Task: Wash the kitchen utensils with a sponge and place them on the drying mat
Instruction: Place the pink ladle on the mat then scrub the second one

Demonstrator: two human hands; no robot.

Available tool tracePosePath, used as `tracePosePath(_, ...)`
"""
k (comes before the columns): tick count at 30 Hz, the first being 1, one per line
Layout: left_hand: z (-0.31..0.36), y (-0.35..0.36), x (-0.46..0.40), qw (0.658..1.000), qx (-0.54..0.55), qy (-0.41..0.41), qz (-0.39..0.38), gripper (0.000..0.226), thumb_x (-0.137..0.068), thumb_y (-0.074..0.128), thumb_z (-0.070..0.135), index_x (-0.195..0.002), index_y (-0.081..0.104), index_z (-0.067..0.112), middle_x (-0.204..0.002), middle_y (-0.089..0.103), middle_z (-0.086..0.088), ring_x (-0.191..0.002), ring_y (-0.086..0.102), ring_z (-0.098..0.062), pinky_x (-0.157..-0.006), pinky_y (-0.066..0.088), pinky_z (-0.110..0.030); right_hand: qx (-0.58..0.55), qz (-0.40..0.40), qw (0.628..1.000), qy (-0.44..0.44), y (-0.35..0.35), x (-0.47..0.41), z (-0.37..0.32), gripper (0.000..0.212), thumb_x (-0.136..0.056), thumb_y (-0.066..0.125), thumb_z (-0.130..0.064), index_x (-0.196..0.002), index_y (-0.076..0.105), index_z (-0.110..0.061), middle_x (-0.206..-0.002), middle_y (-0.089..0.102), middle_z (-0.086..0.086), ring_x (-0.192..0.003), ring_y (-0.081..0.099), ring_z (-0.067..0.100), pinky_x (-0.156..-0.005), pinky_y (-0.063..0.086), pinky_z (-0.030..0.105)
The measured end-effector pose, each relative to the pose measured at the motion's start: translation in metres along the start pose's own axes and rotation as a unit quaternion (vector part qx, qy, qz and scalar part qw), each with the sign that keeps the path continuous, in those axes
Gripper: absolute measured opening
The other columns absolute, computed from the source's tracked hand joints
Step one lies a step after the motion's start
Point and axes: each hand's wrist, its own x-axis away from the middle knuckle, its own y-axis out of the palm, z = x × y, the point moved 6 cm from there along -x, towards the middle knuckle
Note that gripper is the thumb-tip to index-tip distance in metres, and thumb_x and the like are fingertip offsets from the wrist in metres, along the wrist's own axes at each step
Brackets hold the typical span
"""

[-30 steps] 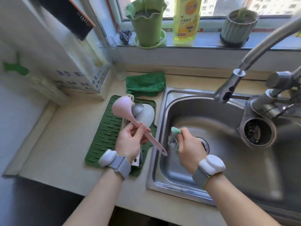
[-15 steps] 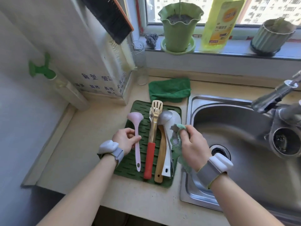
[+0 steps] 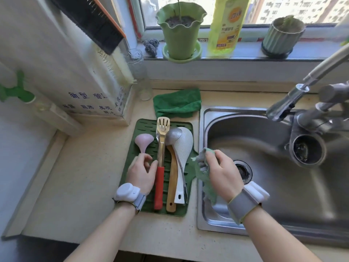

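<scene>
A pink ladle (image 3: pixel 143 142) lies at the left of the green drying mat (image 3: pixel 186 208), bowl pointing away from me. My left hand (image 3: pixel 141 173) covers its handle, fingers curled round it. Beside it on the mat lie a slotted turner with a red handle (image 3: pixel 159 184), a wooden spoon (image 3: pixel 172 182), a grey ladle (image 3: pixel 172 136) and a white rice paddle (image 3: pixel 184 148). My right hand (image 3: pixel 222 173) grips a green and grey sponge (image 3: pixel 202 163) over the left rim of the steel sink (image 3: pixel 264 148).
A folded green cloth (image 3: pixel 177 103) lies behind the mat. The faucet (image 3: pixel 283 104) reaches over the sink from the right. On the windowsill stand a green flowerpot (image 3: pixel 181 31), a yellow detergent bottle (image 3: pixel 226 25) and a pale ribbed pot (image 3: pixel 281 35). A white box (image 3: pixel 75 72) stands at the left.
My left hand carried the pink ladle from the sink's edge to the mat and laid it down at the left. My right hand with the sponge stayed near the sink's left rim.
</scene>
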Motion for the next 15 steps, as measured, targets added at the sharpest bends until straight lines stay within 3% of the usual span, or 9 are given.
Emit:
tracePosePath(3,0.060,0.032,0.027,0.995,-0.005,0.093,-0.041,0.011,-0.089,0.060,0.032,-0.087,0.057,0.021,-0.080,0.058,0.006,-0.081,0.053,-0.018,-0.073,0.042,-0.036,-0.022,0.028,0.999,0.018,-0.034,0.006,0.016,0.045,-0.097,0.044,-0.039,-0.066,0.037,-0.007,-0.059,0.034,-0.001,-0.057,0.034,0.012,-0.056,0.030,0.028)
tracePosePath(5,0.104,0.055,0.042,0.986,-0.052,0.156,-0.026,0.016,-0.085,0.053,0.037,-0.090,0.059,0.023,-0.087,0.059,0.008,-0.087,0.051,-0.019,-0.074,0.035,-0.034,-0.034,0.052,0.998,0.031,-0.062,0.009,0.032,0.048,-0.096,0.046,-0.042,-0.066,0.039,-0.005,-0.059,0.037,0.004,-0.058,0.037,0.015,-0.061,0.036,0.038)
tracePosePath(8,0.171,0.086,0.058,0.980,-0.051,0.192,-0.030,0.026,-0.082,0.048,0.044,-0.097,0.061,0.027,-0.098,0.058,0.010,-0.098,0.046,-0.018,-0.078,0.023,-0.029,-0.032,0.096,0.993,0.064,-0.110,0.013,0.064,0.044,-0.093,0.051,-0.040,-0.065,0.044,-0.007,-0.056,0.046,0.001,-0.058,0.043,0.017,-0.063,0.039,0.036)
tracePosePath(10,0.201,0.112,0.064,0.977,-0.015,0.199,-0.071,0.025,-0.083,0.049,0.043,-0.096,0.062,0.026,-0.096,0.061,0.009,-0.097,0.052,-0.019,-0.082,0.031,-0.031,-0.041,0.108,0.990,0.078,-0.139,0.017,0.082,0.040,-0.092,0.053,-0.038,-0.062,0.047,-0.011,-0.054,0.052,-0.004,-0.058,0.048,0.017,-0.063,0.042,0.034)
tracePosePath(12,0.220,0.138,0.073,0.974,0.031,0.183,-0.133,0.022,-0.082,0.050,0.044,-0.092,0.060,0.028,-0.088,0.063,0.011,-0.088,0.059,-0.018,-0.086,0.044,-0.038,-0.047,0.113,0.988,0.089,-0.162,0.018,0.100,0.038,-0.090,0.054,-0.039,-0.065,0.052,-0.010,-0.059,0.059,0.003,-0.063,0.055,0.023,-0.066,0.047,0.038)
tracePosePath(15,0.258,0.186,0.100,0.964,0.043,0.197,-0.175,0.010,-0.083,0.054,0.043,-0.085,0.055,0.033,-0.076,0.064,0.012,-0.080,0.062,-0.015,-0.084,0.048,-0.039,-0.070,0.127,0.983,0.111,-0.209,0.024,0.128,0.038,-0.087,0.052,-0.044,-0.070,0.056,-0.010,-0.066,0.064,0.006,-0.066,0.060,0.024,-0.067,0.051,0.039)
